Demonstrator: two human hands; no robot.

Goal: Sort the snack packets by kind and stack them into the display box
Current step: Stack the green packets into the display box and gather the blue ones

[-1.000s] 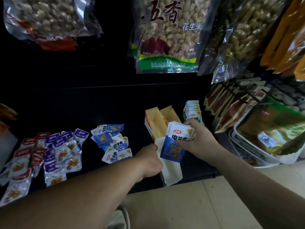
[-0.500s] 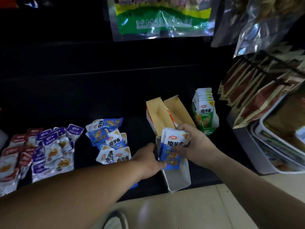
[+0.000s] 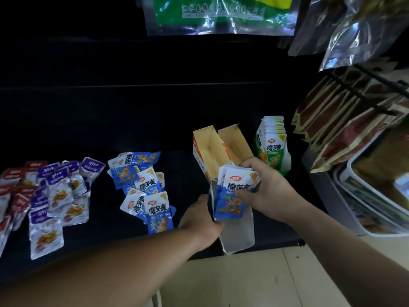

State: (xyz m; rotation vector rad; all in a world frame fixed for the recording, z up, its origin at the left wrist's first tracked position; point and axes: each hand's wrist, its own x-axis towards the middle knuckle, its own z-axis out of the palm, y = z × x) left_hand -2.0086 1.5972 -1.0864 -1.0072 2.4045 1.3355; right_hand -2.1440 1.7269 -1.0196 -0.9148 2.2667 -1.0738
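Stack of blue packets (image 3: pixel 238 189) in right hand (image 3: pixel 272 191), lower ends inside white display box (image 3: pixel 239 238): front packet reads 魔芋爽 in black. Red oval logo above it, probably 卫龙.

Loose blue packets (image 3: pixel 152 196): same 魔芋爽, same red oval, yellow corner badge "20%".

Green packets (image 3: pixel 274 149) in green box (image 3: pixel 258 138): 魔芋爽 on front packet, repeated vertically on box side.

Purple packets (image 3: pixel 55 173): white characters, too blurred to read.

Hanging bag (image 3: pixel 221 16): line of print on green label, illegible.

Orange box (image 3: pixel 199 151): small print on side, illegible.
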